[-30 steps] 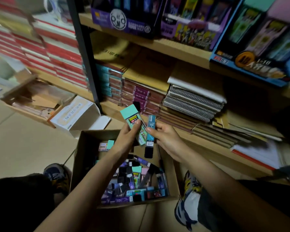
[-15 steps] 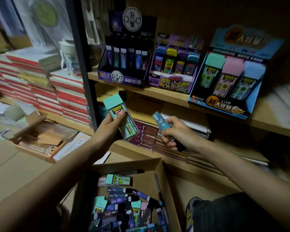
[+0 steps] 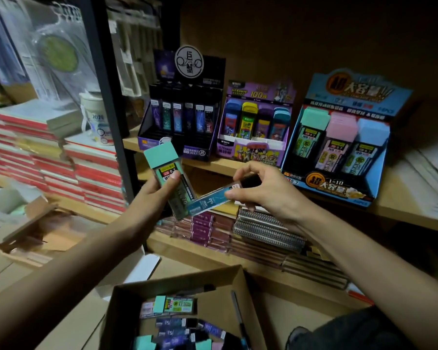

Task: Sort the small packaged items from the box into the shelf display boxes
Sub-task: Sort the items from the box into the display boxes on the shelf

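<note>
My left grip (image 3: 157, 194) is wrapped round a wide teal-capped case (image 3: 162, 157). The thumb presses across its label and the cap points up, tilted a little so I can read the front. My right grip (image 3: 268, 195) pinches a slim blue case (image 3: 210, 200) near its dark end, between thumb and fingertips. It lies almost flat, its free end touching or just beside the teal one's lower corner; I cannot tell which. Both are raised in front of the shelf (image 3: 210, 164), above the box (image 3: 187, 281), where many more cases are heaped, so the sorting looks far from finished.

I hold one kind in each grip because they belong in different places. The blue display (image 3: 339, 190) on the right has teal, pink and blue columns of wide capped cases, and mine should join the teal column at its left. The slim case resembles the narrow upright ones in the black display (image 3: 213, 69) at the left, its likely home. The purple display (image 3: 250, 150) between them seems to suit neither.

Each case sits on the side away from its display, so I would place one at a time rather than cross arms. The slots look tight, and a tilted case could knock its neighbours.
</note>
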`<state>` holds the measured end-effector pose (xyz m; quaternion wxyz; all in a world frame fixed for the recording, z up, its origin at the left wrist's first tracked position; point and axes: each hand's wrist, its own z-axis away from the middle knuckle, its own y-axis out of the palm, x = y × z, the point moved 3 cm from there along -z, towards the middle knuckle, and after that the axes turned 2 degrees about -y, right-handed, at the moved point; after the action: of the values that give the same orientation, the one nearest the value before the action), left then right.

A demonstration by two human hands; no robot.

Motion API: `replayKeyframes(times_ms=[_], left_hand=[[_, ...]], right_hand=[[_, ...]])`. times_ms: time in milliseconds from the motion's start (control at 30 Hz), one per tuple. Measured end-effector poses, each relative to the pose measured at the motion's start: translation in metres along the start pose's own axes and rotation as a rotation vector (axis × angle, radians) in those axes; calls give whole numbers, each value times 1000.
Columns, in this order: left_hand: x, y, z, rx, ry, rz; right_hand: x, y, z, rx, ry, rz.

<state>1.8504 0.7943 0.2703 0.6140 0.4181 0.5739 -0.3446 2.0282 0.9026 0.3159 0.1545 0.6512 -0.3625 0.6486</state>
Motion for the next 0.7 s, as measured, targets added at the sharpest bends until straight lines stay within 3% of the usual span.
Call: replayKeyframes(times_ms=[267,467,700], left_hand=[[1,45,-3,129,74,-38],[4,65,-14,164,40,-4],[-9,43,-38,69,45,25]], right_hand=[[0,-11,-14,-214,42,-292],[4,-21,-14,-298,68,-257],[29,-35,-35,-322,4,-138]])
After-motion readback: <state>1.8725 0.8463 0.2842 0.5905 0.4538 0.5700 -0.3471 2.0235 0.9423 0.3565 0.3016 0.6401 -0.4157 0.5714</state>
